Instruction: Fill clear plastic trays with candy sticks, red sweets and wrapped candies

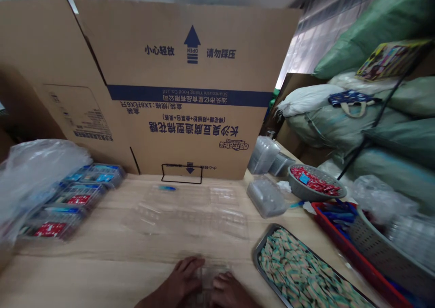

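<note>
At the bottom centre, my left hand is curled around the left side of a clear plastic tray. My right hand closes on the same tray from the right, its fingers bent. Motion blur softens both hands and the tray. Just beyond lie several clear plastic trays, spread flat on the wooden table. A blue item rests in one of the back ones. To the right of my hands is a metal tray full of small tan and green pieces.
A large cardboard box stands across the back. On the left are filled clear boxes beside a plastic bag. Stacked clear containers, a grey basket of red packets, and a red basket with blue items line the right.
</note>
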Motion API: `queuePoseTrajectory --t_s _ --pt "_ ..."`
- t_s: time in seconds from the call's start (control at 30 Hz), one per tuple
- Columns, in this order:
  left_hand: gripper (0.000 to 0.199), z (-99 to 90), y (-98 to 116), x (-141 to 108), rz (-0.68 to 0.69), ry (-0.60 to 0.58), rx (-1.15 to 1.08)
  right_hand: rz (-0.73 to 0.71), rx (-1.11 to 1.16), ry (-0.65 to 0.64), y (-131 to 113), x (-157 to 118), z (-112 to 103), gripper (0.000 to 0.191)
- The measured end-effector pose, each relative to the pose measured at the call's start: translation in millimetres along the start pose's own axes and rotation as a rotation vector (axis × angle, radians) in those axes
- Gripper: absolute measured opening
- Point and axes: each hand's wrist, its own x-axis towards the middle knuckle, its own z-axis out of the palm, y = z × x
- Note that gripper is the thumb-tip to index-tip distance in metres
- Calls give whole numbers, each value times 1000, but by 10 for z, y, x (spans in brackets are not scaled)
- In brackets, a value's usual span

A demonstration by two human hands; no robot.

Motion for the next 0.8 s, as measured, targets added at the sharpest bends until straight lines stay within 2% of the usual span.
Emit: queuePoseTrajectory --t_s 0.1,0.23,0.33,0.4,0.47,0.5,0.57,0.63,0.7,0.73,0.8 --pt "25 -61 38 0 25 -55 15 -12 45 -76 23 29 -121 26" --pt "37 -372 222 74 -21 -132 -128 -53 107 -118 -29 48 -316 22" --pt "40 -531 323 105 -70 -176 -202 -68 -55 2 -110 0 -158 18" --pt "44 -511 328 67 -73 -162 -232 -77 -183 112 -156 -64 7 11" --pt "44 -429 312 -10 -56 -113 -266 -70 -183 155 -181 -120 15 10" --pt "42 -386 310 -52 -44 -78 -289 -52 -115 135 -186 -135 -84 12" --pt "39 -336 333 -115 -78 56 -351 24 113 43 -199 -120 -482 14" --pt "39 -343 380 -131 -232 220 -433 169 378 -33 -222 -43 -993 8" --pt "46 -366 402 -111 -462 319 -523 317 500 12 -245 79 -1361 7" --pt "50 -364 387 -98 -578 341 -536 357 485 43 -248 143 -1429 9" --pt "59 -303 297 -94 -728 386 -435 383 329 80 -215 241 -1316 22"
